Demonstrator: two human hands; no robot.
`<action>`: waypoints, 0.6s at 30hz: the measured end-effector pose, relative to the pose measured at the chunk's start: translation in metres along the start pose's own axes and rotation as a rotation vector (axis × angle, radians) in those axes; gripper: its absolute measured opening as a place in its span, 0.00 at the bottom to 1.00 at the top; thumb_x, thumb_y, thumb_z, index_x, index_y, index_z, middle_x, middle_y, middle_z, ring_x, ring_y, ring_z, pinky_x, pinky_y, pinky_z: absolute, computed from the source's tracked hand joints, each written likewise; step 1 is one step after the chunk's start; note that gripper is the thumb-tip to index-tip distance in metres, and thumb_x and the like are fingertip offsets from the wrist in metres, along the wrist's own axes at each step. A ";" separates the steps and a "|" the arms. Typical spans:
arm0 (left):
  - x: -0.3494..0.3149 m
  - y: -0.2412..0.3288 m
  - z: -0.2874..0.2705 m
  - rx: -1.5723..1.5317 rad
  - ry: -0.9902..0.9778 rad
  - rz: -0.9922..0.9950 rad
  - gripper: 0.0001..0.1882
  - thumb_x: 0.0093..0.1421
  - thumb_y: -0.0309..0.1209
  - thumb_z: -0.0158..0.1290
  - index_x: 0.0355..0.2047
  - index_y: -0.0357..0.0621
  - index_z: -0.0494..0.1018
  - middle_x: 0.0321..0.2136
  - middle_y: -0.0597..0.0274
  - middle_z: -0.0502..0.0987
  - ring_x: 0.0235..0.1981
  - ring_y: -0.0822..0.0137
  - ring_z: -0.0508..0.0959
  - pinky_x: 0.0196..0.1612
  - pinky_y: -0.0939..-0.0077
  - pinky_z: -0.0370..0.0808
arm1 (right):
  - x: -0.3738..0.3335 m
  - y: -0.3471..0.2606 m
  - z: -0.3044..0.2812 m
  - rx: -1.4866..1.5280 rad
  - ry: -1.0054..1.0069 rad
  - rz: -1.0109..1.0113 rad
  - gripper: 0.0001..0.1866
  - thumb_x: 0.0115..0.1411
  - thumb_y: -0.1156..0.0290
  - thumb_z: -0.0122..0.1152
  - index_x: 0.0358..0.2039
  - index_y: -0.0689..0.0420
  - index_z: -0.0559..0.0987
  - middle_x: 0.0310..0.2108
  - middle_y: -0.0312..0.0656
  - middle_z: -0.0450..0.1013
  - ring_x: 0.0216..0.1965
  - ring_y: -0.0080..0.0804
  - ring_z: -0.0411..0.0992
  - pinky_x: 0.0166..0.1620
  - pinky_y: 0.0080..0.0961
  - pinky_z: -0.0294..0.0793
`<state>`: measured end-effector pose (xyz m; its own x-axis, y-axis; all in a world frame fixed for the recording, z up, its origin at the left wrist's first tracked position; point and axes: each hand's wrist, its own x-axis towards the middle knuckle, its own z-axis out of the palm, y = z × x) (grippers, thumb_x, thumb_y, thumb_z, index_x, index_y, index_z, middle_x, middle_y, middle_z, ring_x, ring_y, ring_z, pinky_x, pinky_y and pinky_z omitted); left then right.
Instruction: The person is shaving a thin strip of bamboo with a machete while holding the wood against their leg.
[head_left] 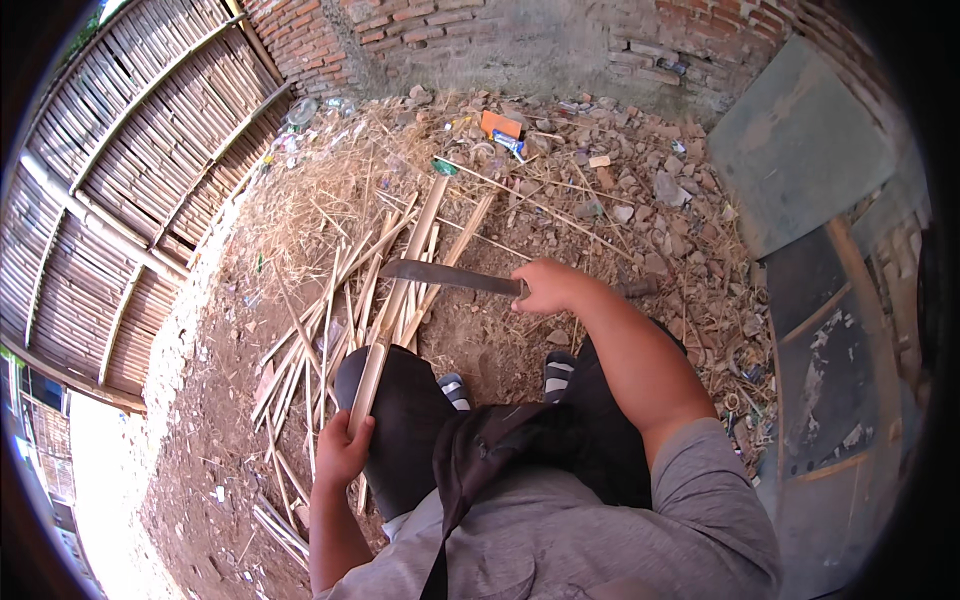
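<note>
My left hand [343, 450] is closed round the near end of a long split bamboo strip [398, 290], its pale hollow side facing up. The strip slants away from me past my left knee. In my right hand [545, 287] is the handle of a machete [450, 277], mostly covered by my fingers. Its dark, curved blade points left and lies across the strip in the picture; whether the two touch I cannot tell. Several thinner bamboo slats [345, 275] are heaped on the ground under and to the left of the strip.
Broken brick and litter [640, 190] cover the far ground before a brick wall [560, 50]. A bamboo fence [130, 170] stands at the left. Flat grey boards [800, 140] lean at the right. My sandalled feet [556, 375] are below the blade.
</note>
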<state>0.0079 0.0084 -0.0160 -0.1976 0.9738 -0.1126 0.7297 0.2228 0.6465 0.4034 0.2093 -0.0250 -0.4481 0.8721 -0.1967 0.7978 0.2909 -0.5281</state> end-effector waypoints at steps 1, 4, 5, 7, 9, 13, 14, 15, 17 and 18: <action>0.000 0.000 0.000 -0.005 0.001 0.003 0.18 0.64 0.43 0.59 0.31 0.38 0.75 0.17 0.59 0.75 0.19 0.67 0.76 0.25 0.68 0.71 | -0.002 -0.004 0.002 -0.015 0.018 -0.009 0.22 0.53 0.56 0.71 0.44 0.56 0.81 0.38 0.51 0.79 0.43 0.50 0.78 0.46 0.43 0.76; -0.002 0.000 -0.001 0.082 0.040 0.050 0.18 0.63 0.43 0.59 0.31 0.37 0.75 0.17 0.54 0.75 0.21 0.62 0.77 0.26 0.65 0.71 | -0.006 -0.016 0.004 -0.041 -0.009 -0.050 0.22 0.53 0.56 0.71 0.44 0.56 0.81 0.38 0.51 0.79 0.43 0.50 0.78 0.47 0.44 0.76; -0.002 0.000 -0.001 0.078 0.040 0.050 0.18 0.63 0.43 0.59 0.31 0.37 0.75 0.17 0.54 0.75 0.21 0.62 0.77 0.26 0.65 0.71 | -0.006 -0.020 0.002 -0.048 -0.054 -0.083 0.23 0.53 0.56 0.71 0.44 0.56 0.81 0.37 0.51 0.79 0.43 0.50 0.78 0.47 0.44 0.76; -0.002 0.000 -0.002 0.066 0.028 0.044 0.19 0.63 0.43 0.59 0.31 0.37 0.75 0.18 0.52 0.75 0.21 0.60 0.77 0.27 0.63 0.71 | -0.005 -0.019 0.001 -0.031 -0.068 -0.078 0.22 0.52 0.56 0.71 0.44 0.56 0.81 0.37 0.51 0.79 0.43 0.50 0.78 0.47 0.43 0.76; -0.003 0.004 -0.003 0.064 0.028 0.047 0.19 0.63 0.44 0.59 0.30 0.37 0.74 0.17 0.52 0.74 0.20 0.59 0.77 0.26 0.62 0.71 | -0.001 -0.010 0.002 0.011 -0.047 -0.029 0.22 0.52 0.56 0.71 0.43 0.56 0.82 0.37 0.50 0.79 0.43 0.50 0.78 0.46 0.43 0.76; -0.002 0.005 -0.001 0.081 0.046 0.072 0.20 0.63 0.44 0.58 0.29 0.37 0.73 0.17 0.51 0.74 0.20 0.55 0.75 0.26 0.60 0.70 | 0.001 -0.004 -0.001 -0.008 -0.124 0.006 0.22 0.52 0.56 0.70 0.44 0.56 0.82 0.37 0.50 0.79 0.43 0.49 0.78 0.46 0.43 0.76; -0.002 0.004 -0.001 0.078 0.047 0.075 0.20 0.63 0.44 0.58 0.29 0.37 0.73 0.17 0.51 0.74 0.20 0.55 0.75 0.26 0.60 0.70 | 0.000 -0.007 0.002 -0.022 -0.105 0.003 0.24 0.52 0.54 0.70 0.45 0.55 0.81 0.37 0.50 0.79 0.42 0.48 0.78 0.45 0.43 0.76; -0.001 0.002 -0.001 0.092 0.033 0.054 0.19 0.63 0.43 0.58 0.31 0.36 0.74 0.19 0.52 0.74 0.22 0.59 0.76 0.28 0.62 0.71 | -0.001 -0.009 0.005 -0.035 -0.085 0.003 0.26 0.52 0.51 0.71 0.46 0.55 0.81 0.36 0.50 0.79 0.41 0.48 0.78 0.44 0.43 0.75; 0.000 0.000 0.000 0.105 0.016 0.038 0.18 0.64 0.42 0.58 0.32 0.36 0.74 0.21 0.53 0.75 0.23 0.62 0.76 0.29 0.63 0.71 | 0.003 -0.009 0.014 -0.038 -0.057 -0.011 0.25 0.52 0.53 0.70 0.46 0.55 0.81 0.37 0.50 0.79 0.42 0.48 0.78 0.45 0.43 0.76; -0.001 0.000 -0.001 0.105 0.020 0.034 0.18 0.64 0.42 0.58 0.32 0.36 0.74 0.20 0.54 0.75 0.23 0.63 0.76 0.29 0.63 0.71 | 0.004 -0.010 0.016 -0.038 -0.032 -0.029 0.25 0.51 0.55 0.69 0.46 0.56 0.81 0.37 0.50 0.79 0.42 0.49 0.78 0.46 0.43 0.76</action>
<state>0.0074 0.0077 -0.0152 -0.1843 0.9799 -0.0760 0.8007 0.1945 0.5666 0.3867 0.2038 -0.0336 -0.4832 0.8504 -0.2081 0.7987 0.3309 -0.5026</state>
